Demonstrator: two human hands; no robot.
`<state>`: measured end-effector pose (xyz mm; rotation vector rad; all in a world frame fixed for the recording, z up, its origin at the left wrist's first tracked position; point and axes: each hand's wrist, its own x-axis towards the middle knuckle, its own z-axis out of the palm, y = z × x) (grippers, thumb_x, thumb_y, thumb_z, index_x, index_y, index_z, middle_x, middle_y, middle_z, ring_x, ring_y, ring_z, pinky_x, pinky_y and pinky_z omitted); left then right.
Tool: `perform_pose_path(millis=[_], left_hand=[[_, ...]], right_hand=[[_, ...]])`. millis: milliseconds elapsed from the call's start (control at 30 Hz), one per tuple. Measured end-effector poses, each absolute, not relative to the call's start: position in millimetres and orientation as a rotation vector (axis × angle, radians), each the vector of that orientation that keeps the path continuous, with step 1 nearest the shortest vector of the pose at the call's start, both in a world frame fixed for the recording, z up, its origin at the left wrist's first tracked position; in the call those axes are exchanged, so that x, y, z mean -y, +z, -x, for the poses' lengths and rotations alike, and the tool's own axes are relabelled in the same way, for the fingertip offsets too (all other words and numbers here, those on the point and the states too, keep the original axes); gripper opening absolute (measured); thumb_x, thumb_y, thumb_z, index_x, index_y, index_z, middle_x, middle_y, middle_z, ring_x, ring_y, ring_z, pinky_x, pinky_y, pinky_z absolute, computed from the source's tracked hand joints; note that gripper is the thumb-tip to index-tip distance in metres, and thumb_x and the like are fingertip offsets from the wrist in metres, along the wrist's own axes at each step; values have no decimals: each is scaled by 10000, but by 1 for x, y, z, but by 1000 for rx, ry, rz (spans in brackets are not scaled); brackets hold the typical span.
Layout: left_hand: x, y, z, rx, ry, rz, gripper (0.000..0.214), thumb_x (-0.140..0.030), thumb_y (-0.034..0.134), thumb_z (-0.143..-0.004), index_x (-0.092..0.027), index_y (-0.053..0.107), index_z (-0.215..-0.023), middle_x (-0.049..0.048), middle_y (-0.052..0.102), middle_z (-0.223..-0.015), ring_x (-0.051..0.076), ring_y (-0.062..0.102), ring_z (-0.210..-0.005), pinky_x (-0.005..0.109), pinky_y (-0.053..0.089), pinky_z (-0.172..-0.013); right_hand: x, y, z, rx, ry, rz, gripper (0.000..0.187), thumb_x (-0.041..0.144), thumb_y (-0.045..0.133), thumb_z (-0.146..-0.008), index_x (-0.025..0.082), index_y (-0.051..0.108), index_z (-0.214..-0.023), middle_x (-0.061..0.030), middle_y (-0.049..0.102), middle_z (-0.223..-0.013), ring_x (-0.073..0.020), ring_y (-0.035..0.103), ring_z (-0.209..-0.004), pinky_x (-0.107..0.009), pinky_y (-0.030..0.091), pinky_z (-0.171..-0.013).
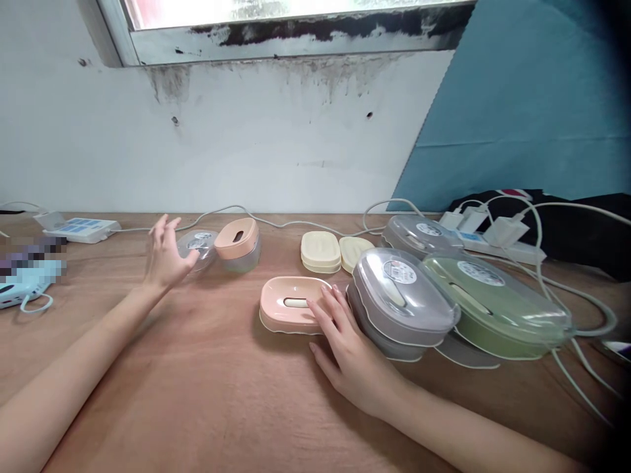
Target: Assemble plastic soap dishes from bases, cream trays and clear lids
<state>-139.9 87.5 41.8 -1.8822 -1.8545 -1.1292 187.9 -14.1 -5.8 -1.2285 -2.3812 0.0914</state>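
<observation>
My left hand point(165, 255) hovers with its fingers spread, just left of a clear plastic lid point(199, 247) that leans against a peach-topped soap box point(239, 244). It holds nothing. My right hand point(345, 348) lies flat on the wooden table point(207, 387), its fingertips resting on the right end of a pink soap dish point(290, 313). Right beside that hand stands a grey soap box with a clear lid point(401, 299).
A green soap box with a clear lid point(493, 305) and another grey one point(419, 235) lie to the right. Two cream dishes point(321, 251) sit behind the pink dish. Power strips point(79, 228) with plugs and white cables point(586, 309) run along the wall. Dark cloth lies far right.
</observation>
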Motion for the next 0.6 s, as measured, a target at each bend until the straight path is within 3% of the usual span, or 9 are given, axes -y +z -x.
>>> perform_pose_path(millis=[100, 233, 433, 600], left_hand=[[-96, 32, 151, 2088, -847, 1941, 717, -423, 617, -678, -135, 376, -1289, 179, 320, -1393, 403, 319, -1253, 568, 293, -984], [-98, 28, 146, 2166, -638, 1902, 620, -523, 562, -724, -203, 453, -1244, 151, 400, -1355, 369, 385, -1223, 549, 340, -939], [-104, 28, 141, 2171, -719, 1841, 518, -510, 571, -728, -216, 554, -1154, 123, 443, -1310, 391, 446, -1161, 565, 360, -904], [-104, 29, 144, 2119, -1022, 1740, 439, -456, 599, -725, -196, 601, -1078, 99, 504, -1245, 311, 480, -1149, 456, 388, -960]], right_hand=[[13, -5, -188, 2377, 102, 1218, 508, 152, 397, -841, 138, 316, -1342, -181, 180, -1465, -306, 26, -1363, -544, 271, -1030], [13, -6, -188, 2381, 89, 1227, 505, 151, 388, -846, 128, 312, -1345, -187, 173, -1465, -306, 24, -1363, -541, 264, -1034], [14, -6, -188, 2373, 99, 1233, 519, 160, 399, -846, 143, 298, -1354, -176, 178, -1464, -307, 29, -1363, -542, 259, -1037], [15, -5, -188, 2400, 87, 1239, 498, 155, 376, -851, 120, 313, -1344, -186, 162, -1464, -300, 12, -1364, -524, 253, -1045]])
